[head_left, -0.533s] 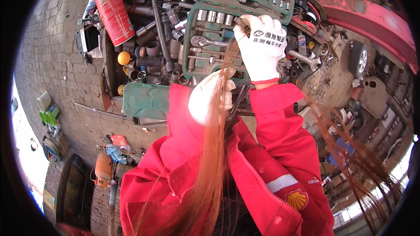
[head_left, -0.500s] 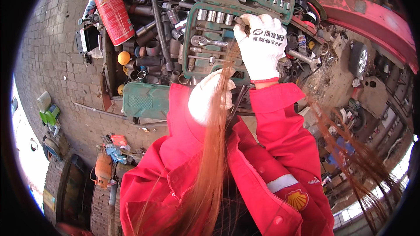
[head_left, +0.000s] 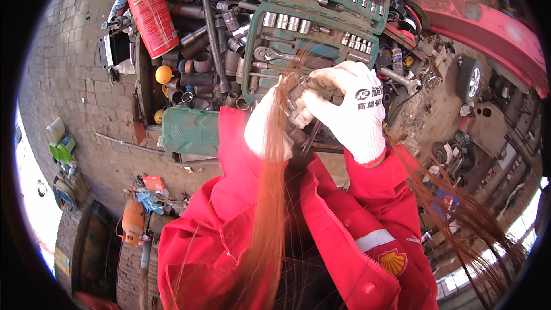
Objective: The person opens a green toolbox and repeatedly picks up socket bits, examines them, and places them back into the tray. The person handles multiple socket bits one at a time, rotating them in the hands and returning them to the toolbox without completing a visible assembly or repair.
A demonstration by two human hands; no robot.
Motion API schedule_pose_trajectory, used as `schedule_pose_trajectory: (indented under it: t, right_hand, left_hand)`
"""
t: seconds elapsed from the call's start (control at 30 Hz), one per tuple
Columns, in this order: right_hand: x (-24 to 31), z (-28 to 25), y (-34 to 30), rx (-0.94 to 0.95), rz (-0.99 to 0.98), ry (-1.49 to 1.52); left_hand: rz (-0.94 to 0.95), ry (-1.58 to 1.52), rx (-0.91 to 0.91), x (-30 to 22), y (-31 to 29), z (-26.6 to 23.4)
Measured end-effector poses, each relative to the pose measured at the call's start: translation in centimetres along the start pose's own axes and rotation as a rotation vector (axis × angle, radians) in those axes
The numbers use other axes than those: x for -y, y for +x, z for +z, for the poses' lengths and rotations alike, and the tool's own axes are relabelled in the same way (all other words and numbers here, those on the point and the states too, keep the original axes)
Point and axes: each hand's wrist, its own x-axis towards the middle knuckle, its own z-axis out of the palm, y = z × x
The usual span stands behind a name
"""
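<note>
Both my hands wear white gloves and meet just in front of the open green socket case [head_left: 250, 74]. My left hand [head_left: 267, 126] is closed, partly behind strands of hair, with small metal pieces showing at its fingers. Bent in a pinch, the fingers of my right hand [head_left: 353, 106] come close to the left fingertips. What either hand grips is mostly hidden. In the case lie a ratchet wrench [head_left: 267, 53], a row of larger sockets [head_left: 282, 21] and smaller sockets [head_left: 356, 42]. Below the hands, a dark rod [head_left: 311, 136] slants downward.
Left of the case, a box holds several loose sockets and a long dark bar [head_left: 213, 40]. A red spray can [head_left: 152, 14] leans at its corner. A green plastic case [head_left: 190, 132] lies nearer. At right are a combination wrench [head_left: 400, 79] and a red beam [head_left: 482, 26].
My right hand has drawn back from the case's socket row toward my left hand. The smaller sockets it covered now show. The view has shifted slightly.
</note>
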Motion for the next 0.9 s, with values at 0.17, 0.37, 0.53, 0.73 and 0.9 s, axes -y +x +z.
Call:
schedule_pose_trajectory:
  t: [0.17,0.37,0.53,0.73,0.9]
  right_hand:
    - [-0.9,-0.9,1.0,-0.080,0.063,0.075]
    - [-3.9,1.3,2.7,-0.146,0.066,-0.237]
    - [-3.8,4.0,2.8,-0.097,0.253,-0.313]
    - [-3.9,4.8,3.2,-0.231,0.352,0.046]
    - [-3.6,5.0,3.6,-0.363,0.177,-0.131]
  left_hand:
    - [-0.014,-0.011,0.154,-0.2,0.1,-0.9]
    - [0.025,0.072,0.098,0.1,0.2,-1.2]
    - [0.030,0.097,0.007,0.2,-0.3,-0.9]
    - [0.022,0.088,0.013,0.0,-0.3,-0.7]
    - [0.017,0.079,0.007,0.1,-0.4,-0.6]
